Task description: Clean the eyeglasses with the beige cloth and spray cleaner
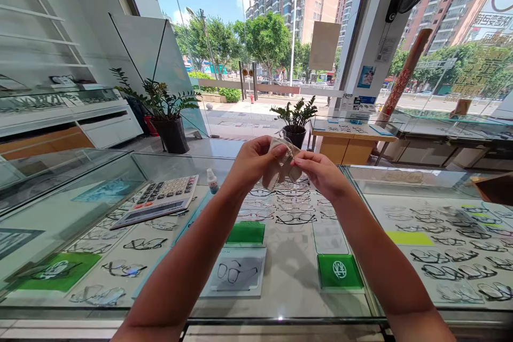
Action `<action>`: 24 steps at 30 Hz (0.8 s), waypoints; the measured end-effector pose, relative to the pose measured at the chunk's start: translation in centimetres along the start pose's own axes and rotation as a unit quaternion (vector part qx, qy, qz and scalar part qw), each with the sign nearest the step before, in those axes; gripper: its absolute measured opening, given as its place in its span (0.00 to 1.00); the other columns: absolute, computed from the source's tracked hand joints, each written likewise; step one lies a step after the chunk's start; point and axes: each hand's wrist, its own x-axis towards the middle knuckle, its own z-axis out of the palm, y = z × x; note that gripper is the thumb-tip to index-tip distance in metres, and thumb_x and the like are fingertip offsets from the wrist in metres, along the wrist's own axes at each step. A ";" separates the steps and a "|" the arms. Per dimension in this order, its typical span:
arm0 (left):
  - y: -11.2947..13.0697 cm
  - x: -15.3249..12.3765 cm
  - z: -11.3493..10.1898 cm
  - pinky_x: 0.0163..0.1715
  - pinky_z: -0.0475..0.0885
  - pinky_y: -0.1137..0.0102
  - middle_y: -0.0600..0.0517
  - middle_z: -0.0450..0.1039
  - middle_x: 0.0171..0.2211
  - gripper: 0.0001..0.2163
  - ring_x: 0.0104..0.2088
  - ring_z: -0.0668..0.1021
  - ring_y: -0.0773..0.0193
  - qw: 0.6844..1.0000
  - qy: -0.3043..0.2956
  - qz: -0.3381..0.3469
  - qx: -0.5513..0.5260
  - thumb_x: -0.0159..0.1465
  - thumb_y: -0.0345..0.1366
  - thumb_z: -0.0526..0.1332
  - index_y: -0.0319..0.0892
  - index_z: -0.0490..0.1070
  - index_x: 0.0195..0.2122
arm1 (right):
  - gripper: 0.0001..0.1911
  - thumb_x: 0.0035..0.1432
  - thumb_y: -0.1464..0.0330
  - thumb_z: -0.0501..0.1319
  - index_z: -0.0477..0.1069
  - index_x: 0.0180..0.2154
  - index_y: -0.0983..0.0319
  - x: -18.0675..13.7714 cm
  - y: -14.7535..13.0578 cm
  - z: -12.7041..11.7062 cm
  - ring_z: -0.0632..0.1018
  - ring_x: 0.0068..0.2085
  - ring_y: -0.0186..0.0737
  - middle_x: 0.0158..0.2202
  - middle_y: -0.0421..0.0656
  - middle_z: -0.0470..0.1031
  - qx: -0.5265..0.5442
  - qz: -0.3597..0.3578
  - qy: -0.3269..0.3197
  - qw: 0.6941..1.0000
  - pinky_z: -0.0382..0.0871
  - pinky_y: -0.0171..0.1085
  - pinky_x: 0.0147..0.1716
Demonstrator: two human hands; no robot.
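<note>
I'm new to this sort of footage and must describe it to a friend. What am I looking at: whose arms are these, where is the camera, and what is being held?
There is no machine here, just a person working barehanded. The one picture comes from a camera worn on that person's head, looking forward and down. The left hand and right hand pinch a beige cloth between them; something clear shows at its top, too small to name. Below is a glass counter, with a calculator and a small bottle on top and rows of glasses inside.
</note>
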 end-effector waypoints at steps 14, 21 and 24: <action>-0.9 -0.1 0.9 0.29 0.73 0.73 0.51 0.80 0.32 0.19 0.30 0.77 0.67 1.000 -0.014 0.015 0.017 0.54 0.44 0.81 0.40 0.76 0.36 | 0.15 0.49 0.56 0.78 0.81 0.30 0.58 0.0 0.3 0.4 0.73 0.40 0.41 0.35 0.41 0.78 0.026 0.018 0.005 0.999 0.65 0.42 0.47; -1.1 -0.5 1.7 0.26 0.67 0.73 0.54 0.75 0.27 0.18 0.26 0.71 0.69 0.994 0.046 0.057 0.077 0.57 0.49 0.78 0.42 0.75 0.32 | 0.13 0.53 0.56 0.77 0.81 0.30 0.58 -0.6 -0.2 0.5 0.74 0.41 0.41 0.35 0.40 0.79 0.000 0.015 -0.040 0.999 0.64 0.43 0.49; -1.0 -0.7 2.2 0.25 0.64 0.72 0.55 0.72 0.25 0.18 0.26 0.69 0.69 0.989 0.085 0.080 0.086 0.61 0.50 0.76 0.42 0.74 0.30 | 0.13 0.55 0.56 0.76 0.81 0.30 0.57 -0.7 -0.2 0.8 0.73 0.41 0.41 0.35 0.40 0.78 -0.011 0.007 -0.051 0.999 0.63 0.43 0.49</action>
